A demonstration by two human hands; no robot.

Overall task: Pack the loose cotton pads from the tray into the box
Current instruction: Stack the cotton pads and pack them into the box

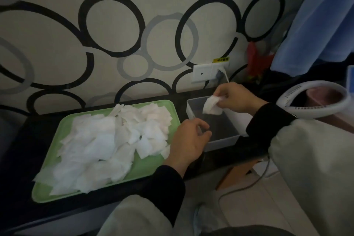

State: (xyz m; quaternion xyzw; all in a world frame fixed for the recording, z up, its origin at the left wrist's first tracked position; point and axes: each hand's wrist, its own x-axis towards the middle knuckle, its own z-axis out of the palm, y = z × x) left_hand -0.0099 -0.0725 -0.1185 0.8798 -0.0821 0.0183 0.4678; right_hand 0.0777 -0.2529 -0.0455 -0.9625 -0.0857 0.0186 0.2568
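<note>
Cotton pads (107,140) lie heaped in the green tray (149,166) just beside my left hand (188,142), on its outer side, spilling over one another across most of the tray. My left hand hangs over the gap between tray and box, fingers loosely curled with nothing in them, the thumb close to the box's near corner. My right hand (236,98) is beyond it, above the far rim of the clear plastic box (224,142), pinching a small bunch of pads (211,106) between thumb and fingertips so that they hang down into the box's opening. The box stands under and between both my hands, close beside the tray on the dark counter (23,140). Beyond my right hand a wall socket (204,73) sits on the ring-patterned wall.
</note>
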